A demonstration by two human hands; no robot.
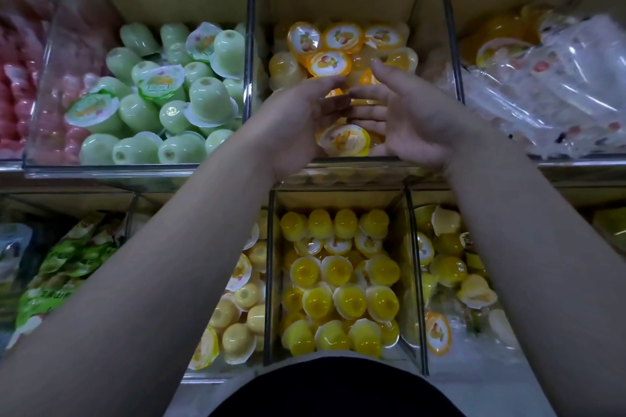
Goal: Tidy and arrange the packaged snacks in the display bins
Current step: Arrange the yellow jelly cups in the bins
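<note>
Orange-lidded jelly cups [329, 63] fill the upper middle clear bin [342, 168], and both of my hands reach into it. My left hand [298, 122] pinches a small orange cup [334, 93] between its fingers and thumb. My right hand [410, 118] faces it, palm turned left. Its loosely bent fingers touch the cups in the middle of the pile. One lidded cup [343, 140] lies near the front, just under my right fingers. The hands hide what lies between the two palms.
Green jelly cups [152, 101] fill the bin on the left, with pink cups [17, 95] beyond it. Crumpled clear bags [559, 85] fill the right bin. Below are bins of yellow cups [338, 284], paler cups [244, 301], mixed cups [450, 267] and green packets [67, 261].
</note>
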